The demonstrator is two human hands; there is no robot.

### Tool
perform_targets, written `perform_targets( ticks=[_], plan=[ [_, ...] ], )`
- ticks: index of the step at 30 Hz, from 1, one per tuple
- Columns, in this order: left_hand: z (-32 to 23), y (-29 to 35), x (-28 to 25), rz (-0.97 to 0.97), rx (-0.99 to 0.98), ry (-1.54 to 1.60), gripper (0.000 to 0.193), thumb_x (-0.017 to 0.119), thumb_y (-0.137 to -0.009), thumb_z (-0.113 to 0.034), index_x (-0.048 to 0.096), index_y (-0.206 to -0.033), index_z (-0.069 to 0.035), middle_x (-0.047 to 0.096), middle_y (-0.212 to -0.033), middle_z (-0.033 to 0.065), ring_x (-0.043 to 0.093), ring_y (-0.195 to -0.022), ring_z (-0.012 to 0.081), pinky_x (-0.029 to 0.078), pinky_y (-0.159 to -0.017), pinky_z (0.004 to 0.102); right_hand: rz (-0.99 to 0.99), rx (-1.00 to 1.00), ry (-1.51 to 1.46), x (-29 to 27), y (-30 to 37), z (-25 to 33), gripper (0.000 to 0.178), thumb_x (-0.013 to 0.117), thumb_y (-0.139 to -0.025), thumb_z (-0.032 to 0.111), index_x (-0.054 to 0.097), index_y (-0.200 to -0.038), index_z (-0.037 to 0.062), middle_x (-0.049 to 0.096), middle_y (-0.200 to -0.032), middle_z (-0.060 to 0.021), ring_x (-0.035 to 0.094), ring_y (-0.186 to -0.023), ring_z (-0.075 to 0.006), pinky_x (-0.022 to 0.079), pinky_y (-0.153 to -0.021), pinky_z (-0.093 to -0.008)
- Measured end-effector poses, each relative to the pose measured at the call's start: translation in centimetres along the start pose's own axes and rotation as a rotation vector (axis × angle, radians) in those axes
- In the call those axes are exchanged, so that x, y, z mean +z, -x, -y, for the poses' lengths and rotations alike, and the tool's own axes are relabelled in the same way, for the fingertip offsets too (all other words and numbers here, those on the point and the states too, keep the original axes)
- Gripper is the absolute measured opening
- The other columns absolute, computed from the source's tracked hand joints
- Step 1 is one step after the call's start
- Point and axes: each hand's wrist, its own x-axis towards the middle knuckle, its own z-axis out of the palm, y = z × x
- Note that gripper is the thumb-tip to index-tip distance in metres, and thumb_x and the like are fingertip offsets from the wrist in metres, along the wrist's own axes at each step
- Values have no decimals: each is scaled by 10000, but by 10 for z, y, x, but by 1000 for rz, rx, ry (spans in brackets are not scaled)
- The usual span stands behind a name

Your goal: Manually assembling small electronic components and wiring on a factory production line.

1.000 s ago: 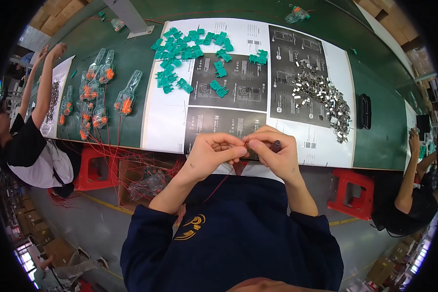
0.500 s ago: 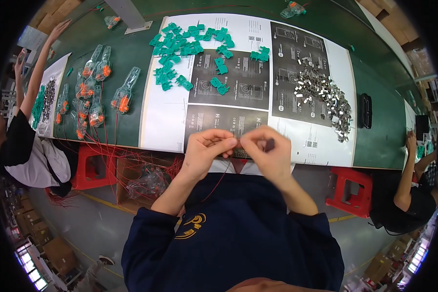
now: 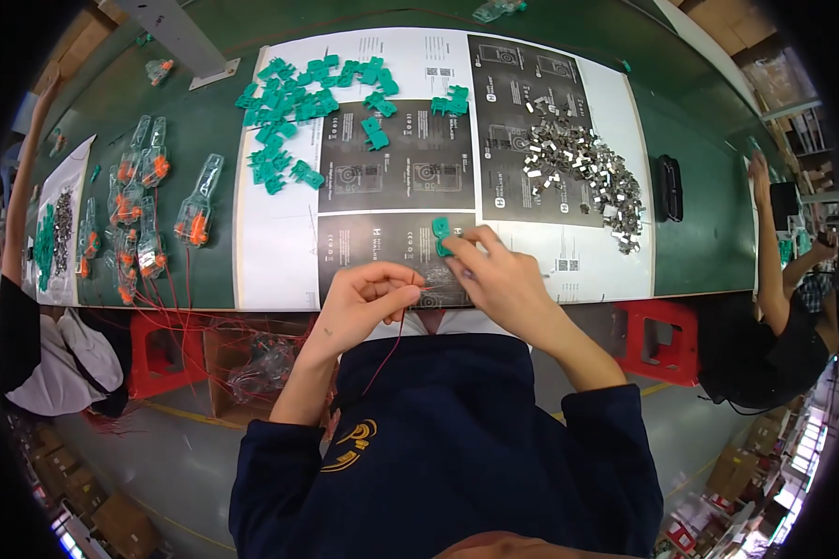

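At the near edge of the bench: both hands work close together over the printed sheet, just above the person's dark blue top.
Landmark: the printed sheet (image 3: 280, 252), white with black panels, lies across the green bench (image 3: 690, 224); every place below is told from it.
Left hand: the left hand (image 3: 364, 303) hovers at the sheet's near edge, thumb and forefinger pinched on a thin red wire (image 3: 389, 349).
Red wire: it hangs down from the pinch, off the sheet's near edge, across the blue top.
Right hand: the right hand (image 3: 499, 279) rests on the sheet's near black panel, fingertips closed on a small green plastic part (image 3: 441, 235).
Green part: it sits at the right hand's fingertips, over the near middle of the sheet, just beside the left hand.
Green pile: loose green plastic parts (image 3: 312, 102) are scattered over the sheet's far left half.
Metal pile: small silvery metal clips (image 3: 583, 163) lie heaped on the sheet's far right half.
Finished pieces: clear bagged pieces with orange parts (image 3: 140, 205) and red wires lie on the bench left of the sheet.
Black object: a small dark case (image 3: 669, 186) lies on the bench just right of the sheet.
Others: one person's arm (image 3: 23, 196) reaches in well left of the sheet, another's arm (image 3: 769, 233) well right of it.
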Motion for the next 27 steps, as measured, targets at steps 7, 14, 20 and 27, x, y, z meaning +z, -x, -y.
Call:
perform_targets(
  ticks=[7, 14, 20, 27],
  plan=[
    [-6, -18, 31, 95, -49, -36, 151, 680, -874, -35, 659, -1004, 39, 641, -769, 27, 557, -599, 42, 407, -492, 171, -369, 266, 23, -32, 5, -55, 256, 640, -873, 59, 625, -1128, 74, 588, -1065, -87, 656, -716, -200, 534, -620, -324],
    [-3, -13, 27, 62, -12, -101, 146, 664, -887, -46, 642, -994, 52, 642, -752, 23, 604, -632, 56, 480, -541, 189, -339, 248, -118, -35, 16, -47, 191, 626, -874, 40, 644, -1065, 30, 624, -974, -96, 627, -727, -194, 517, -652, -294],
    [1, -12, 29, 55, 5, -99, 143, 672, -880, -39, 646, -985, 54, 638, -763, 21, 596, -648, 51, 481, -557, 184, -327, 278, -196, -40, 24, -49, 162, 642, -861, 34, 660, -1019, 5, 621, -960, -95, 608, -718, -184, 499, -638, -275],
    [-1, -16, 35, 42, 15, -177, 152, 688, -871, -38, 669, -995, 47, 649, -836, 28, 588, -684, 45, 481, -607, 177, -344, 225, -202, -28, 5, -53, 162, 653, -849, 22, 662, -1009, -7, 602, -917, -92, 595, -697, -181, 467, -593, -267]
  ],
)
